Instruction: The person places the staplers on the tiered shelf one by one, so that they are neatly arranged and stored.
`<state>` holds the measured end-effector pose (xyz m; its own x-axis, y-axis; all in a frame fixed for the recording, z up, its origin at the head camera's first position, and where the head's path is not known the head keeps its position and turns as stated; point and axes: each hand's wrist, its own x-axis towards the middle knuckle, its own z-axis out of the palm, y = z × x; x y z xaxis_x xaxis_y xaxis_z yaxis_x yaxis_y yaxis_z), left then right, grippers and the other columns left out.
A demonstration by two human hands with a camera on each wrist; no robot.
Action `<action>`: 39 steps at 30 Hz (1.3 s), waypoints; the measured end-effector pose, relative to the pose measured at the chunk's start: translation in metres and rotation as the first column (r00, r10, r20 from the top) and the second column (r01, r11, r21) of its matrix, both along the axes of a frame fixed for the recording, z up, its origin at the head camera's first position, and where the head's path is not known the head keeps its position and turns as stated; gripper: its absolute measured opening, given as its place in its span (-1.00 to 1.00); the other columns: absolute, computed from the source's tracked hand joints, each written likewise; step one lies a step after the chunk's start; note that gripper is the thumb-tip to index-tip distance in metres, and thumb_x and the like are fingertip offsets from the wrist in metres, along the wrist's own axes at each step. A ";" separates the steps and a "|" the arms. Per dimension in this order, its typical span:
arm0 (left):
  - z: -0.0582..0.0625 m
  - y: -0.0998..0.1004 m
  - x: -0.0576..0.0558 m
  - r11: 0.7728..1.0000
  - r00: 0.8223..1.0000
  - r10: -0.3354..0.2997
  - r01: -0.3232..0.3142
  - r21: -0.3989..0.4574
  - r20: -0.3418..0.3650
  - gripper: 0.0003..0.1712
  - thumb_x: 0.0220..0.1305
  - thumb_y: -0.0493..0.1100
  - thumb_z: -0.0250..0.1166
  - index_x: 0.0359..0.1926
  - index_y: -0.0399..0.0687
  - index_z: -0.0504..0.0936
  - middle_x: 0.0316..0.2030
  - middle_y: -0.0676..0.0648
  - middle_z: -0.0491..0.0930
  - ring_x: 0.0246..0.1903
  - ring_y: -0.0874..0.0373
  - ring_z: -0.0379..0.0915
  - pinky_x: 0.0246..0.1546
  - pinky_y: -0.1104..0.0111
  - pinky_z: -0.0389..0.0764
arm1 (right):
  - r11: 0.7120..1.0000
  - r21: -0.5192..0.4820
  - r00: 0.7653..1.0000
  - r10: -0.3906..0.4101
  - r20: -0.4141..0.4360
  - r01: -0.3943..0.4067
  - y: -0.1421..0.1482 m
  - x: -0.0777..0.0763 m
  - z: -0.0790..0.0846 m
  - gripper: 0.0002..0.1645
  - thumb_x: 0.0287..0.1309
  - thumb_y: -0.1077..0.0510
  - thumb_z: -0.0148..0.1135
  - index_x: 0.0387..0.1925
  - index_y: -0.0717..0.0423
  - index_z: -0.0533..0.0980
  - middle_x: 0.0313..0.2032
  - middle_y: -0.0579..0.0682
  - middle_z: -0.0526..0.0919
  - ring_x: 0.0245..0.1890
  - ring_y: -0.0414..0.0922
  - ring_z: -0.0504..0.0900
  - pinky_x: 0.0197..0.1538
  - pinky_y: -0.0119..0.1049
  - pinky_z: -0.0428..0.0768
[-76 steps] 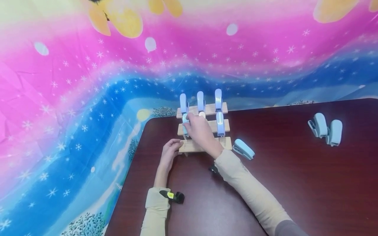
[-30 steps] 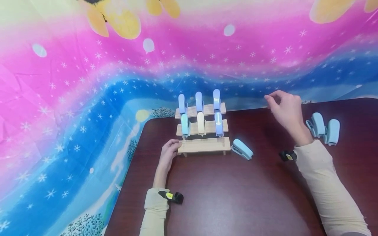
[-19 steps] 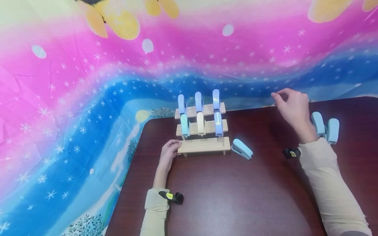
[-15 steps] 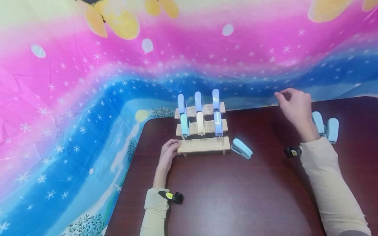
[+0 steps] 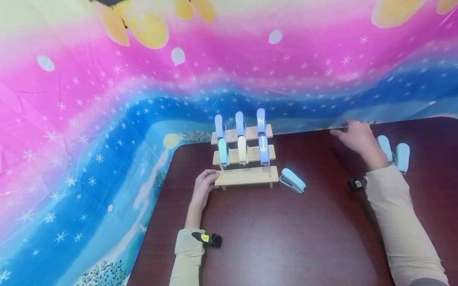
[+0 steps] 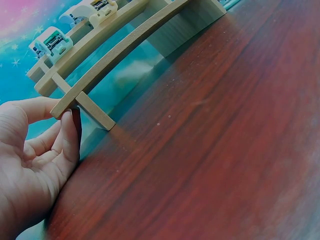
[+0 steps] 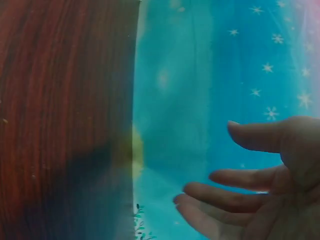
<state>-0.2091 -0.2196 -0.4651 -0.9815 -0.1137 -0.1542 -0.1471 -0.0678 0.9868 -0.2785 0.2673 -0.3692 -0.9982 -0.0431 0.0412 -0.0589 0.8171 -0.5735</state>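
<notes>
My left hand (image 5: pixel 202 187) pinches the left end of the lowest board of a three-tier wooden rack (image 5: pixel 247 177); the left wrist view shows the thumb and a finger at that corner. On the top tier stand three lilac staplers, the middle one (image 5: pixel 240 122) among them. The middle tier bears a mint stapler (image 5: pixel 223 151), a cream stapler (image 5: pixel 242 150) and a lilac stapler (image 5: pixel 264 151). My right hand (image 5: pixel 360 142) hovers over the table's far right, fingers apart and holding nothing, as the right wrist view confirms. Beside it are two pale blue staplers, one (image 5: pixel 402 157) fully visible.
A pale blue stapler (image 5: pixel 293 180) lies on its side just right of the rack. The dark red-brown table (image 5: pixel 286 238) ends at the back against a colourful printed cloth (image 5: pixel 304 79). Each wrist wears a black strap.
My right hand has left the mint stapler on the middle tier and moved to the far right; lately it has dropped a little and its fingers have spread. The left hand has stayed at the rack.
</notes>
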 end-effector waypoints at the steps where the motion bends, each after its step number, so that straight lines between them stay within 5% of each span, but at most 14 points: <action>1: 0.000 0.000 0.000 1.000 1.000 0.001 -0.001 0.001 0.001 -0.65 0.40 -0.24 0.32 0.09 -0.40 0.56 -0.19 -0.05 0.61 -0.32 0.21 0.56 -0.31 0.39 0.61 | 1.000 0.013 0.999 0.020 0.026 -0.020 0.001 -0.001 -0.002 -0.16 0.52 -0.14 0.09 0.29 0.62 0.27 0.11 0.64 0.44 0.09 0.55 0.44 0.05 0.44 0.46; 9: -0.002 0.002 -0.001 1.000 1.000 0.014 -0.014 -0.004 -0.013 -0.67 0.36 -0.24 0.33 0.04 -0.40 0.59 -0.15 -0.14 0.62 -0.30 0.17 0.57 -0.30 0.39 0.61 | 0.990 0.075 0.983 0.109 0.148 -0.121 0.002 -0.008 -0.011 -0.18 0.50 -0.08 0.13 0.26 0.68 0.26 0.13 0.69 0.40 0.13 0.58 0.40 0.14 0.44 0.43; 28: -0.002 0.002 0.000 1.000 1.000 0.011 -0.011 0.008 -0.010 -0.63 0.37 -0.23 0.34 0.08 -0.41 0.57 -0.16 -0.09 0.62 -0.32 0.20 0.57 -0.30 0.39 0.61 | 0.981 0.074 0.973 0.167 0.157 -0.180 0.001 -0.009 -0.018 -0.24 0.49 -0.02 0.13 0.24 0.67 0.29 0.12 0.66 0.43 0.11 0.52 0.44 0.14 0.42 0.45; 33: -0.003 0.003 0.001 1.000 1.000 0.014 -0.014 0.011 -0.008 -0.64 0.37 -0.24 0.34 0.08 -0.40 0.57 -0.18 -0.08 0.63 -0.33 0.20 0.57 -0.31 0.40 0.61 | 0.985 0.086 0.984 0.137 0.110 -0.147 0.013 -0.010 -0.016 -0.21 0.50 -0.07 0.14 0.25 0.66 0.31 0.15 0.66 0.41 0.16 0.56 0.39 0.18 0.45 0.38; 39: -0.004 0.005 -0.001 1.000 1.000 0.018 -0.018 0.007 -0.002 -0.69 0.37 -0.25 0.33 0.02 -0.38 0.59 -0.14 -0.13 0.62 -0.31 0.17 0.57 -0.30 0.38 0.62 | 0.999 0.052 1.000 0.013 0.028 -0.015 0.037 0.002 -0.012 -0.13 0.51 -0.17 0.07 0.30 0.62 0.26 0.16 0.66 0.38 0.17 0.60 0.32 0.15 0.51 0.34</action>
